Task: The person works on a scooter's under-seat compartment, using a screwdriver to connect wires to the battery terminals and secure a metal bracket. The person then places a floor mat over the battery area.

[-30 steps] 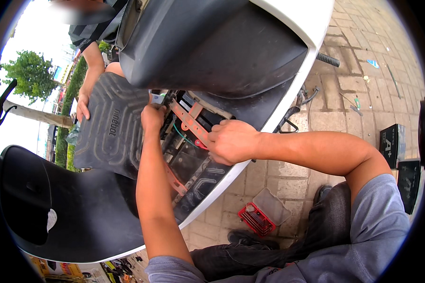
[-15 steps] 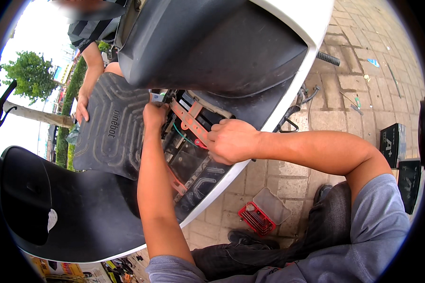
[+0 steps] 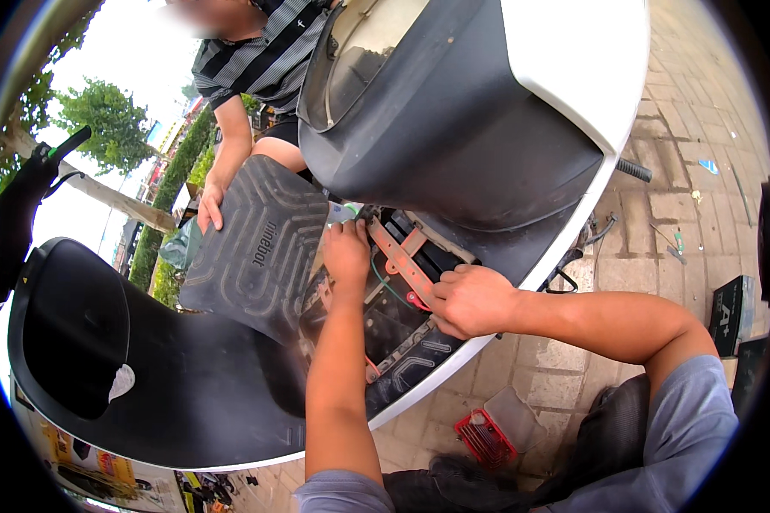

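An orange metal bracket [image 3: 405, 263] with holes lies across the opened floor compartment [image 3: 385, 316] of a white and black scooter. My right hand [image 3: 472, 299] is closed on its near right end, fingertips curled under and partly hidden. At the bracket's far left end, my left hand [image 3: 346, 250] is closed with its fingers bent against that end. A thin green wire [image 3: 388, 282] and a red part [image 3: 417, 301] show below the bracket. Beside my left hand, a dark ribbed floor cover [image 3: 252, 239] stands tilted, and another person's hand [image 3: 211, 208] holds its far edge.
The black seat-side body [image 3: 436, 111] rises beyond the compartment; the scooter's front panel [image 3: 77, 325] is at left. On the paving, near my feet, lies an open red case of bits [image 3: 485, 438]. Black batteries [image 3: 731, 315] stand at the right. The other person [image 3: 269, 60] is across the scooter.
The whole view has shifted, so the scooter and my hands appear farther right and lower. Both hands keep their places at the bracket's ends. The other person still holds the cover.
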{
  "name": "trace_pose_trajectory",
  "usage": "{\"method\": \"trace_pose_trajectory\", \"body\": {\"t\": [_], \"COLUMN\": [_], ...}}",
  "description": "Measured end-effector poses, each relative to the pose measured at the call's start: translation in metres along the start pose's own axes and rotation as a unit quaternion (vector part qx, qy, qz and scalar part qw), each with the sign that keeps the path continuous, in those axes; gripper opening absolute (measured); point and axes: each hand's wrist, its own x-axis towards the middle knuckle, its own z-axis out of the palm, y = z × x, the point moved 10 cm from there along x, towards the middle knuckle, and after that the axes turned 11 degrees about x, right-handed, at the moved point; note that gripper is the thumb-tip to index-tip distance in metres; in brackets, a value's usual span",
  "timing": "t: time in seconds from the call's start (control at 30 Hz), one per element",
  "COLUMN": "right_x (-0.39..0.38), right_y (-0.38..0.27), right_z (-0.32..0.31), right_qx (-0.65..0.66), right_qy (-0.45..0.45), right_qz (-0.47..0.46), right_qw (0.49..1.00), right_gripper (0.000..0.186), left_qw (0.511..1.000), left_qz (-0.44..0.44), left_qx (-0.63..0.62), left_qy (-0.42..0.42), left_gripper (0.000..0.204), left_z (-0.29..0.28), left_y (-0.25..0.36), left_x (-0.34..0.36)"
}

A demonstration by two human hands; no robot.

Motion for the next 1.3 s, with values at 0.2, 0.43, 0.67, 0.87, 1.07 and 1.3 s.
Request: {"method": "trace_pose_trajectory", "body": {"t": [0.2,0.43,0.67,0.87,1.07,1.3], "right_x": [0.003,0.003,0.004,0.004,0.004,0.003], "right_y": [0.0,0.001,-0.002,-0.001,-0.002,0.0], "right_z": [0.0,-0.001,-0.004,-0.003,-0.006,-0.002], "right_qx": [0.004,0.014,0.017,0.017,0.023,0.012], "right_qy": [-0.002,-0.003,0.003,-0.003,0.004,-0.011], "right_qz": [0.003,0.001,-0.004,-0.003,-0.006,-0.004], "right_qw": [1.0,1.0,1.0,1.0,1.0,1.0], "right_gripper": [0.021,0.023,0.022,0.023,0.021,0.02], "left_qw": [0.997,0.998,0.999,0.998,0.997,0.995], "left_qz": [-0.029,-0.044,0.028,0.054,0.059,0.07], "left_qx": [0.062,0.036,-0.008,-0.008,-0.038,-0.071], "left_qy": [0.022,-0.036,0.024,-0.004,-0.012,-0.027], "left_gripper": [0.045,0.049,0.046,0.043,0.042,0.034], "left_z": [0.005,0.021,0.026,0.035,0.038,0.033], "left_y": [-0.012,-0.028,-0.034,-0.037,-0.04,-0.03], "left_x": [0.005,0.015,0.026,0.031,0.036,0.03]}}
